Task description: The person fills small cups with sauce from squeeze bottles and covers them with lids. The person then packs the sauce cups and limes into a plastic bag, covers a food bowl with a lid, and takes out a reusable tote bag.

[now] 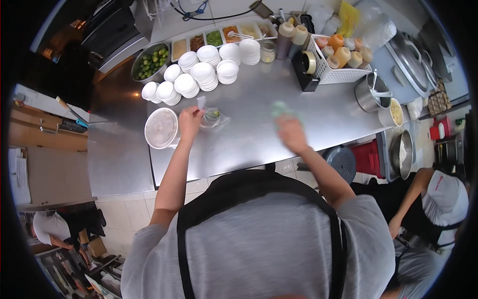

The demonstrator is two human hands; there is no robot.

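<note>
My left hand [190,121] is closed on the gathered neck of a clear plastic bag [213,118], which holds something small and green and rests on the steel counter [239,144]. Just left of that hand stands a round white tub [162,128] with a translucent lid. Farther right, my right hand [290,130], smeared by motion, is over a light green cloth [284,110] on the counter; how its fingers lie is unclear.
Stacked white bowls [203,72] and a bowl of green limes [153,62] stand behind. A white basket [328,72] of bottles, a tape dispenser [305,72] and a steel pot [371,97] are at right. Two people [408,199] [52,226] are nearby.
</note>
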